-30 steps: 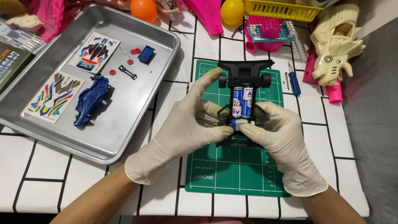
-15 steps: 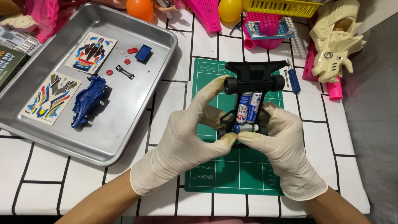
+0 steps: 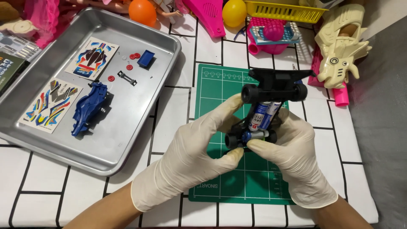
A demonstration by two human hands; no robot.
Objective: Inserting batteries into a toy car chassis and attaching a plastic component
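Note:
A black toy car chassis point(image 3: 271, 91) with black wheels and two blue-and-white batteries in it is held above the green cutting mat point(image 3: 220, 85), tilted with its far end raised. My left hand point(image 3: 195, 152), in a white glove, grips its left side. My right hand point(image 3: 292, 157), also gloved, holds the near end, fingertips on the small parts by the rear wheels.
A metal tray point(image 3: 140, 127) at left holds a blue car body point(image 3: 89, 108), two sticker sheets point(image 3: 91, 57), a small blue part point(image 3: 146, 59), red discs and a black clip. Toys, an orange ball point(image 3: 142, 10), a yellow ball point(image 3: 234, 12) and a cream toy point(image 3: 339, 46) line the back.
The chassis has tipped up, its far end now higher and slightly right. Both hands shifted with it; my right fingers moved to the near end.

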